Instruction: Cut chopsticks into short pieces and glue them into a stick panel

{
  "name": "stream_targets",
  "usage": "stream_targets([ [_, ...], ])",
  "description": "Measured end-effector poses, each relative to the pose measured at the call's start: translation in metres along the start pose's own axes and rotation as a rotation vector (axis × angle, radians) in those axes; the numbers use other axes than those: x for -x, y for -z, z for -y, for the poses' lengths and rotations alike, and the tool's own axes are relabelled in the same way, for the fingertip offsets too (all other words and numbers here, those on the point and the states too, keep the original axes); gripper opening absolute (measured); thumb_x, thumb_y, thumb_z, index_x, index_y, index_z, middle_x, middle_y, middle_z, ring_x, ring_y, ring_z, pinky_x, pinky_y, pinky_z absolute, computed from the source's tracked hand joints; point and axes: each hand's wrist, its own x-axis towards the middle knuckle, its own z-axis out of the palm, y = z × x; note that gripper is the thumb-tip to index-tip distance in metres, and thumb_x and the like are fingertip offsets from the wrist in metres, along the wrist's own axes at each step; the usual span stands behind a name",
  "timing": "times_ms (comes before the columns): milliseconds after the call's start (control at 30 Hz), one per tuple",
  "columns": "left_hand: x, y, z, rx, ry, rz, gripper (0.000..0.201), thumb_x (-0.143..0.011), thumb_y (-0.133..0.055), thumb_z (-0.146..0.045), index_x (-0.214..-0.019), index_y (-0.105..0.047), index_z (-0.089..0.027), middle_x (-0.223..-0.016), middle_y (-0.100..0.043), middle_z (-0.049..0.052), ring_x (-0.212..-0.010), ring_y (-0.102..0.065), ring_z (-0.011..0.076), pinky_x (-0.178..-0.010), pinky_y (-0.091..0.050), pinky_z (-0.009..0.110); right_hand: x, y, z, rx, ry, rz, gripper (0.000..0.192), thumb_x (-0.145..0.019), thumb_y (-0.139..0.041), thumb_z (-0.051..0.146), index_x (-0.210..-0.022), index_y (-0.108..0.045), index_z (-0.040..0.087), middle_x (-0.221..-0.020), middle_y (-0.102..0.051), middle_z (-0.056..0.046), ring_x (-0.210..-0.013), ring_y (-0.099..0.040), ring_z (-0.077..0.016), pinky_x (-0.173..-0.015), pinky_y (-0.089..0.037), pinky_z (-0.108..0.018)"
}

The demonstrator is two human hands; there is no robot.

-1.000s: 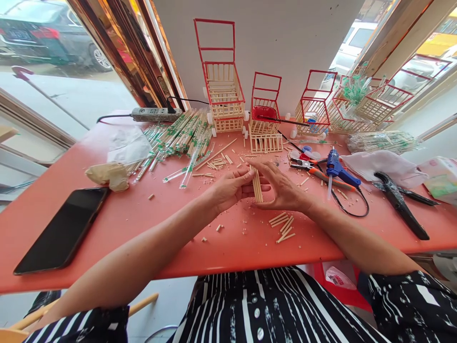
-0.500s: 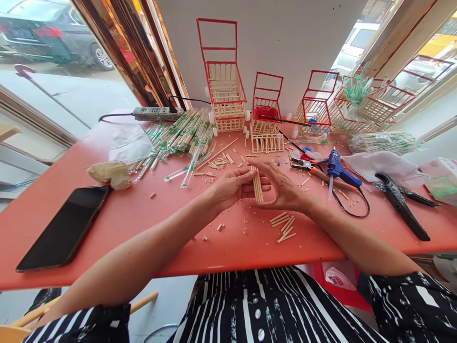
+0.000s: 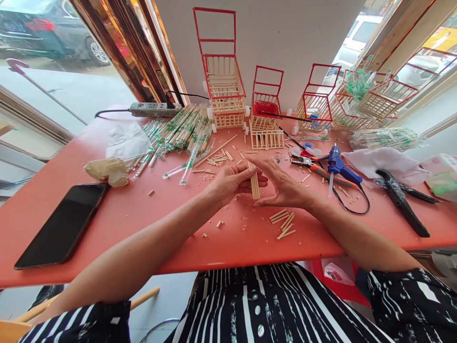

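A small bundle of short cut wooden sticks (image 3: 254,185) is held upright between the thumb and fingers of my left hand (image 3: 232,183). My right hand (image 3: 285,186) is spread in a wide C on the bundle's right side, fingers near its upper ends and thumb near its lower ends. Whether those fingertips touch the sticks is hard to tell. Below the right hand, several loose cut sticks (image 3: 283,223) lie on the orange-red table (image 3: 160,238). More short offcuts (image 3: 221,159) are scattered behind my left hand.
Miniature stick-built carts with red handles (image 3: 225,90) stand along the back. Paper-wrapped chopsticks (image 3: 178,131) are piled at left, near a power strip (image 3: 155,109) and a phone (image 3: 62,226). At right lie a blue glue gun (image 3: 341,166), orange-handled pliers (image 3: 317,169) and a black-handled tool (image 3: 403,205).
The bundle and both hands have shifted very slightly left and up, with the lower stick ends now just above my right thumb. The camera view has moved a little; the grip looks the same.
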Motion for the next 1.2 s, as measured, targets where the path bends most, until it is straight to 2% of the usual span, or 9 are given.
stream_targets([
  [333, 0.0013, -0.0032, -0.0021, 0.031, 0.067, -0.018, 0.021, -0.091, -0.083, -0.030, -0.093, -0.077, -0.011, -0.091, -0.083, 0.016, -0.090, -0.083, 0.0293, -0.076, -0.065, 0.036, 0.0005, -0.0007, 0.0033, 0.076, 0.027, -0.013, 0.103, -0.090, -0.081, 0.047, -0.172, -0.021, 0.031, -0.162, -0.050, -0.017, -0.146, -0.051, -0.0365, -0.119, -0.046, -0.060],
  [467, 0.0017, -0.0027, -0.0030, 0.058, 0.086, -0.001, 0.016, -0.092, -0.081, -0.026, -0.091, -0.077, -0.011, -0.091, -0.083, 0.015, -0.089, -0.083, 0.0283, -0.076, -0.066, 0.036, -0.0002, -0.0014, 0.0043, 0.117, 0.043, -0.037, 0.104, -0.088, -0.082, 0.045, -0.172, -0.021, 0.030, -0.157, -0.053, -0.018, -0.141, -0.054, -0.0371, -0.116, -0.049, -0.059],
  [700, 0.0013, -0.0011, -0.0012, 0.044, 0.059, 0.045, 0.021, -0.085, -0.089, -0.026, -0.093, -0.078, -0.010, -0.094, -0.083, 0.016, -0.087, -0.082, 0.0269, -0.072, -0.065, 0.032, 0.0007, -0.0016, 0.0033, 0.156, 0.036, -0.041, 0.105, -0.089, -0.080, 0.049, -0.172, -0.020, 0.029, -0.154, -0.056, -0.018, -0.137, -0.056, -0.0379, -0.113, -0.049, -0.060],
  [900, 0.0003, -0.0034, -0.0005, 0.044, 0.059, 0.006, 0.015, -0.088, -0.085, -0.021, -0.094, -0.077, -0.010, -0.090, -0.083, 0.014, -0.081, -0.082, 0.0245, -0.070, -0.064, 0.030, 0.0013, -0.0014, 0.0002, 0.134, 0.043, 0.020, 0.117, -0.084, -0.083, 0.059, -0.174, -0.014, 0.032, -0.171, -0.038, -0.019, -0.153, -0.041, -0.0427, -0.123, -0.037, -0.068],
  [1067, 0.0016, -0.0045, -0.0009, 0.036, 0.068, -0.017, 0.018, -0.085, -0.088, -0.022, -0.093, -0.077, -0.009, -0.089, -0.083, 0.014, -0.086, -0.082, 0.0275, -0.073, -0.065, 0.034, -0.0003, -0.0043, 0.0038, 0.067, 0.018, -0.005, 0.109, -0.088, -0.083, 0.048, -0.173, -0.017, 0.032, -0.162, -0.049, -0.017, -0.145, -0.051, -0.0388, -0.118, -0.045, -0.062],
  [1200, 0.0026, -0.0047, -0.0017, 0.027, 0.088, -0.010, 0.020, -0.085, -0.088, -0.024, -0.094, -0.077, -0.010, -0.092, -0.083, 0.015, -0.093, -0.082, 0.0298, -0.078, -0.067, 0.037, -0.0013, -0.0061, 0.0053, 0.066, 0.036, -0.033, 0.105, -0.087, -0.083, 0.041, -0.171, -0.021, 0.031, -0.156, -0.052, -0.017, -0.142, -0.052, -0.0366, -0.116, -0.048, -0.060],
])
